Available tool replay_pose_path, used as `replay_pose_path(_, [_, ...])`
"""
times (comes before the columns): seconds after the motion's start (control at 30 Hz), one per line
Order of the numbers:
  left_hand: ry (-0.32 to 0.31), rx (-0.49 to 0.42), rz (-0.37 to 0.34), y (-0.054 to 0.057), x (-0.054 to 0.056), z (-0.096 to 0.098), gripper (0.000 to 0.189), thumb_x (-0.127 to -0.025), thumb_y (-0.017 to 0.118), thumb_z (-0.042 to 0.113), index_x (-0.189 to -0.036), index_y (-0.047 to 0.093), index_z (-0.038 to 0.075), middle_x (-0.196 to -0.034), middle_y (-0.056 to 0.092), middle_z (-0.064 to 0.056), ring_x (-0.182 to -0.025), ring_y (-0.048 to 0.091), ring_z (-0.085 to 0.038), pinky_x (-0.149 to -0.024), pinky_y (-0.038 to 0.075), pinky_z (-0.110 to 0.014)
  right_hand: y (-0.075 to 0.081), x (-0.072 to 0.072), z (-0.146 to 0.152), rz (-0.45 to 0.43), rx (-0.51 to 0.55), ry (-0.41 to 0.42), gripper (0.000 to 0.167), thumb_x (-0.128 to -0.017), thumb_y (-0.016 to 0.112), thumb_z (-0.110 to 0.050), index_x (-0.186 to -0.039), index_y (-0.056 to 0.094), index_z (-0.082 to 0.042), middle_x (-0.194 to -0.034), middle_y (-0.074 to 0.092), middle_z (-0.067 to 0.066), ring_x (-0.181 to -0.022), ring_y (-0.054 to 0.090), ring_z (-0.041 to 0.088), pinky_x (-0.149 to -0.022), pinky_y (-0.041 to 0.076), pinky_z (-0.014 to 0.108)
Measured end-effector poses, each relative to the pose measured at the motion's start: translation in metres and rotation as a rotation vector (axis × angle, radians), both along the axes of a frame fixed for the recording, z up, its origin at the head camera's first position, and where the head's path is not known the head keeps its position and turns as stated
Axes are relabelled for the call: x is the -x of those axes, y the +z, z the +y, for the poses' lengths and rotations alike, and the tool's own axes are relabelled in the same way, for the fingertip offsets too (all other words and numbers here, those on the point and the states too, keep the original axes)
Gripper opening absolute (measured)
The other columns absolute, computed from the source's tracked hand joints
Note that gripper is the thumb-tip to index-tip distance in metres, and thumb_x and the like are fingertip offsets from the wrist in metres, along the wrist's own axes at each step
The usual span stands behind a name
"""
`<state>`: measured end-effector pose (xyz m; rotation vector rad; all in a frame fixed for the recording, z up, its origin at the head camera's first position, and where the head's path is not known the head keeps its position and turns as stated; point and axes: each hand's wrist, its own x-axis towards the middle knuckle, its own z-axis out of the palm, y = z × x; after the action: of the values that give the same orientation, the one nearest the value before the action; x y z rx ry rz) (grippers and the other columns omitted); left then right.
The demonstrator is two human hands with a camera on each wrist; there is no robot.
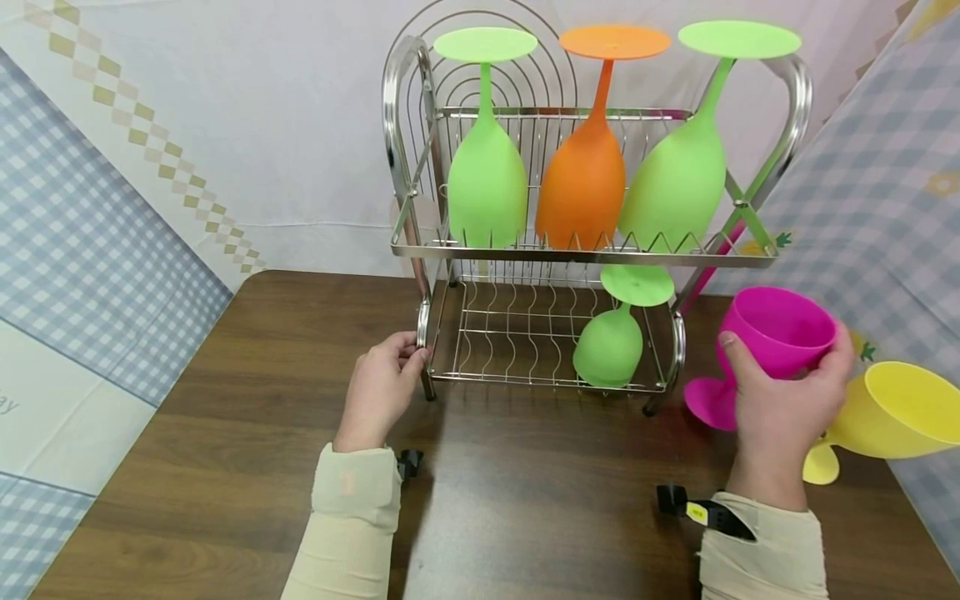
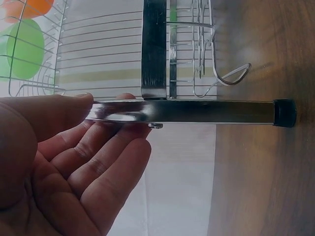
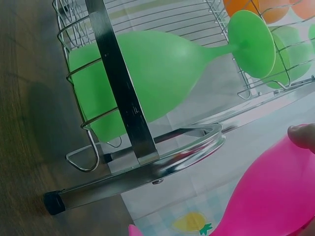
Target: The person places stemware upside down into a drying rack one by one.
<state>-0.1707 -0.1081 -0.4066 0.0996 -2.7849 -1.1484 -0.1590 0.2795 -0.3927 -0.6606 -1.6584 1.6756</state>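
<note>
With thumb and fingertips, my left hand (image 1: 378, 387) pinches the front left leg of a two-tier metal dish rack (image 1: 465, 252); the left wrist view shows the thumb on one side of the leg (image 2: 211, 112) and fingers behind it. My right hand (image 1: 795, 408) grips the bowl of a bright pink goblet (image 1: 783, 358), rim up and tilted, right of the rack. In the right wrist view, a fingertip presses the pink goblet (image 3: 275, 191). On the lower tier, toward the right, a green goblet (image 1: 611, 346) stands upside down.
The upper tier holds upside-down goblets: a green one (image 1: 487, 183), an orange one (image 1: 581, 187) and another green one (image 1: 678, 183). Beyond my right hand, a yellow goblet (image 1: 877, 417) leans outward near the right edge of the wooden table (image 1: 525, 500). Cloth hangs behind and at both sides.
</note>
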Motion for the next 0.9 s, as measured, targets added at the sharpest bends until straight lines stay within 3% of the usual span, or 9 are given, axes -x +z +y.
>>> replay_pose_path(0.4, [-0.003,0.009,0.005,0.0001,-0.0002,0.0002,0.022,-0.099,0.065,0.020,-0.116,0.071,0.006,-0.102,0.075,-0.006,-0.093,0.071,-0.022,-0.081,0.055,-0.044,-0.0005,-0.0019,-0.0014,-0.009,-0.006,0.001,0.085,-0.066,0.092,-0.008,-0.140,0.054,-0.023,-0.133,0.054,-0.003,-0.121,0.046,0.010,-0.104,0.040,0.025])
replay_pose_path(0.67, [-0.003,0.003,0.002,0.0003,-0.0004,0.0001,0.021,-0.099,0.065,0.020,-0.115,0.071,0.007,-0.103,0.075,-0.005,-0.094,0.071,-0.022,-0.081,0.055,-0.044,-0.0026,-0.0022,-0.0022,0.098,0.004,-0.012,0.085,-0.063,0.091,-0.001,-0.138,0.056,-0.018,-0.128,0.057,0.000,-0.117,0.050,0.014,-0.097,0.043,0.025])
replay_pose_path(0.9, [-0.006,0.004,0.008,-0.0002,-0.0001,0.0000,0.021,-0.099,0.065,0.020,-0.115,0.071,0.008,-0.103,0.075,-0.005,-0.094,0.072,-0.022,-0.081,0.055,-0.043,-0.0056,-0.0007,0.0002,0.113,0.021,-0.021,0.089,-0.063,0.091,0.000,-0.142,0.054,-0.018,-0.128,0.058,0.002,-0.116,0.051,0.014,-0.098,0.043,0.024])
